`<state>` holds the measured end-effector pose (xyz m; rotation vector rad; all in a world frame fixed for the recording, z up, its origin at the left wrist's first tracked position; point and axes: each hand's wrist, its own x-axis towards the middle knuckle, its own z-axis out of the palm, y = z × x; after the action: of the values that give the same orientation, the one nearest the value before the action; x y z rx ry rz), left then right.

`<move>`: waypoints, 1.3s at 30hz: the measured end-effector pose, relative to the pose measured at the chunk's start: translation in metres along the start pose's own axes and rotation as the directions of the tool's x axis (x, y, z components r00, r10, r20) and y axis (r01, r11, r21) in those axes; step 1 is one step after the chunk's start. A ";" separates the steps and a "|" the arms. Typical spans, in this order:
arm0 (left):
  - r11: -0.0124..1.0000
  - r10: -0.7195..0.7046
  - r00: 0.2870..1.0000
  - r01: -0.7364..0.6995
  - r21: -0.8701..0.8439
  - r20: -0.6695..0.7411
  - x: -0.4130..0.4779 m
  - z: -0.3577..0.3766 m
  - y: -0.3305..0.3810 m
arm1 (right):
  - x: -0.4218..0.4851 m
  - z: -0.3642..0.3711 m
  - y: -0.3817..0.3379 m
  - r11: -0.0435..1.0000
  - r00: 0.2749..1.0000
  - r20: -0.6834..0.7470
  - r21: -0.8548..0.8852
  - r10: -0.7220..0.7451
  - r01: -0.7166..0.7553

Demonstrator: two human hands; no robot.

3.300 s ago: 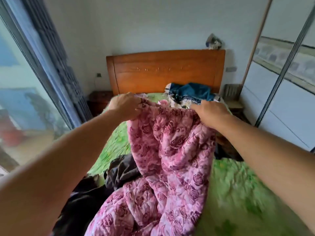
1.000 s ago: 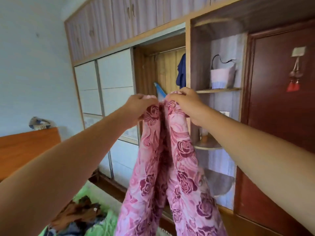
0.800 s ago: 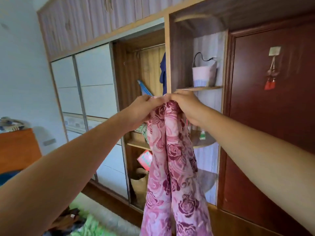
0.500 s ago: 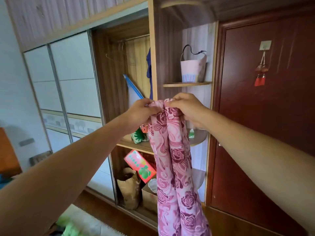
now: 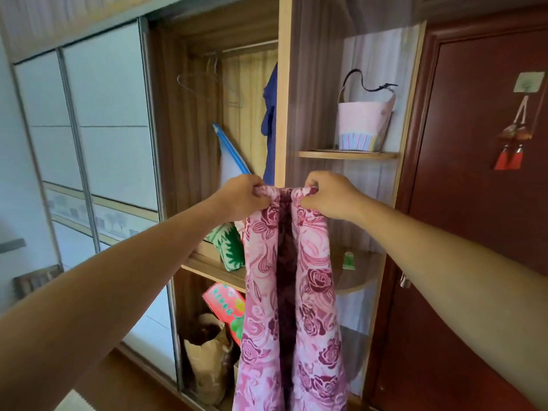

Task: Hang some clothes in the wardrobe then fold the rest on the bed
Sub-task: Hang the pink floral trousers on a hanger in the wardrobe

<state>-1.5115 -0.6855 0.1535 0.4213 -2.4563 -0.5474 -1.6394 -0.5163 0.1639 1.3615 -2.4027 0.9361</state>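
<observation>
Facing you in the head view is the wardrobe (image 5: 283,84). Its white sliding doors (image 5: 103,114) stand to the left, and the hanging bay is open between them and the corner shelves. A dark red door (image 5: 474,232) is at the right. Near the top of that bay, bare wire hangers (image 5: 207,81) hang from the rail (image 5: 249,46). A navy garment (image 5: 269,123) hangs at the bay's right edge, against the upright.

Your left hand (image 5: 243,197) and right hand (image 5: 329,197) are both curled tight on the top edge of the pink rose-print garment (image 5: 308,277). Each pinches a bunch of cloth, and the two hands are near each other. The garment drops straight down in front of the lower shelves, with a dark fold between its two halves. It is not on a hanger yet.

To do this step well, I'd free one hand. Gather both bunches into the right and reach up with the left for a wire hanger. Take the hanger off the rail before threading it, because the cloth looks thick and would likely drag thin wire sideways. Seat both sides evenly, then hook it left of the navy garment, where the rail shows room.
</observation>
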 end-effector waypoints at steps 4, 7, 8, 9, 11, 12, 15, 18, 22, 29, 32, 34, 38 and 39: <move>0.980 0.023 1.000 -0.021 0.198 -0.008 0.043 0.003 -0.031 | 0.048 0.026 0.005 0.998 0.999 0.021 -0.044 -0.043 0.044; 0.928 0.022 1.000 -0.020 0.373 0.001 0.069 0.001 -0.055 | 0.084 0.047 0.006 0.994 0.996 0.048 -0.069 -0.080 0.083; 0.909 0.014 1.000 -0.013 0.417 0.000 0.077 -0.001 -0.064 | 0.097 0.055 0.006 0.992 0.995 0.048 -0.080 -0.093 0.096; 0.891 0.007 1.000 -0.002 0.455 -0.009 0.086 -0.003 -0.074 | 0.109 0.062 0.006 0.989 0.993 0.048 -0.092 -0.108 0.112; 0.859 -0.011 0.999 0.027 0.511 -0.033 0.100 -0.010 -0.091 | 0.132 0.074 0.006 0.981 0.987 0.059 -0.121 -0.148 0.154; 0.842 -0.021 0.999 0.040 0.538 -0.042 0.105 -0.014 -0.098 | 0.142 0.078 0.005 0.974 0.983 0.070 -0.138 -0.171 0.179; 0.802 -0.064 0.995 0.099 0.589 -0.080 0.121 -0.025 -0.119 | 0.177 0.088 0.003 0.943 0.963 0.092 -0.199 -0.253 0.266; 0.769 -0.107 0.981 0.186 0.612 -0.164 0.133 -0.039 -0.142 | 0.210 0.101 -0.010 0.894 0.934 0.122 -0.272 -0.335 0.356; 0.712 -0.163 0.959 0.277 0.646 -0.232 0.149 -0.051 -0.174 | 0.245 0.122 -0.025 0.843 0.911 0.126 -0.346 -0.393 0.412; 0.660 -0.217 0.928 0.369 0.654 -0.304 0.197 -0.063 -0.239 | 0.305 0.157 -0.026 0.761 0.929 0.128 -0.540 -0.347 0.359; 0.674 -0.173 0.931 0.349 0.651 -0.320 0.231 -0.068 -0.266 | 0.341 0.172 -0.027 0.728 0.956 0.111 -0.626 -0.273 0.280; 0.678 -0.135 0.939 0.321 0.662 -0.317 0.259 -0.075 -0.285 | 0.372 0.181 -0.031 0.697 0.977 0.077 -0.689 -0.200 0.197; 0.703 -0.038 0.953 0.240 0.670 -0.302 0.320 -0.093 -0.327 | 0.438 0.193 -0.037 0.678 0.998 0.002 -0.734 -0.058 0.040; 0.708 -0.015 0.955 0.218 0.672 -0.295 0.337 -0.097 -0.338 | 0.456 0.195 -0.038 0.673 0.999 -0.027 -0.739 -0.020 -0.006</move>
<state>-1.6585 -1.1440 0.2260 0.8962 -2.2897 0.4273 -1.8339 -0.9660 0.2482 0.9971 -2.3140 -0.0846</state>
